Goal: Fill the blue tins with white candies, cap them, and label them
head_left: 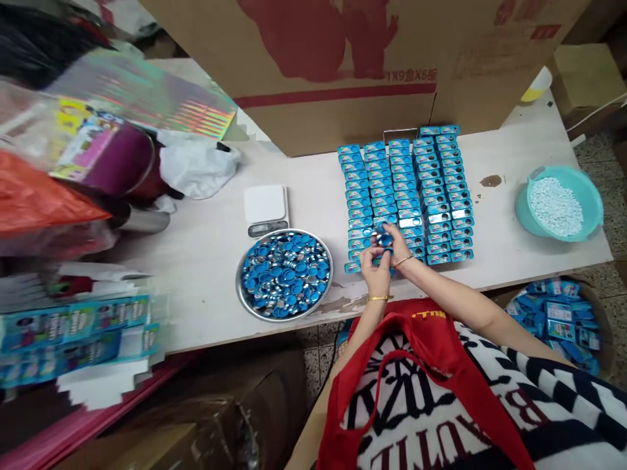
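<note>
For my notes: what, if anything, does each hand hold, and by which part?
The right hand holds round blue pieces, apparently by their rims; what the left hand holds cannot be told.

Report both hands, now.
Left hand: curled; whether it grips anything cannot be told.
Right hand: closed, holding small round blue pieces.

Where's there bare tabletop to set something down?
Bare white table shows left of the metal bowl, between the scale and the blue pack rows, and around the brown stain before the turquoise tub. It's crowded around the left hand and right hand.
</note>
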A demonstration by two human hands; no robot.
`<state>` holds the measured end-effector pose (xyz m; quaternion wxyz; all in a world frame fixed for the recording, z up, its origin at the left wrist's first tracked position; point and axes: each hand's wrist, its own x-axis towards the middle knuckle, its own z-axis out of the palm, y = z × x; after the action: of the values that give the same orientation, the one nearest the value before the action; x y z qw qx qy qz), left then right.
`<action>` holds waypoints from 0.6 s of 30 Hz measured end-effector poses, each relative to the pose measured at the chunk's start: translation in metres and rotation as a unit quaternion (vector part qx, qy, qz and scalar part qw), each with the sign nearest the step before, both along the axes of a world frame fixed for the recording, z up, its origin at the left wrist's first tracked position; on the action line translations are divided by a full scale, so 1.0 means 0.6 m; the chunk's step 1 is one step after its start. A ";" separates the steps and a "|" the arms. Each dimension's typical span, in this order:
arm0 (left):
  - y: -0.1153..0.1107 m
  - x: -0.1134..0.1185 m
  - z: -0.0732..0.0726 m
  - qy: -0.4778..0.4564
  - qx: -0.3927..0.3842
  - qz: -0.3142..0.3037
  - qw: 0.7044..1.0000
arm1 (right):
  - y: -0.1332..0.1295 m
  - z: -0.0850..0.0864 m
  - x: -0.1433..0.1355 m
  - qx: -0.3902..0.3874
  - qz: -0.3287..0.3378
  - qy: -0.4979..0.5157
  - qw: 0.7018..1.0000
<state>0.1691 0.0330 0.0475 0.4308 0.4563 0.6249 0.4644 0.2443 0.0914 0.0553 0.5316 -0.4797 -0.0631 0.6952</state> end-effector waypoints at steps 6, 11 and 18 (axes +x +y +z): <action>0.061 0.076 -0.032 0.032 -0.061 -0.142 0.987 | -0.041 -0.013 0.208 -0.030 -0.085 0.019 0.996; 0.101 0.128 -0.079 0.206 -0.110 -0.261 0.937 | -0.117 -0.032 0.315 -0.059 -0.056 0.024 0.996; 0.143 0.160 -0.127 0.344 -0.199 -0.335 0.854 | -0.175 -0.038 0.328 -0.082 0.001 0.019 0.996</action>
<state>0.2648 0.1189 -0.0285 0.3991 0.6733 0.6217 -0.0290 0.4409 -0.0139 0.0324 0.4914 -0.5081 0.0038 0.7074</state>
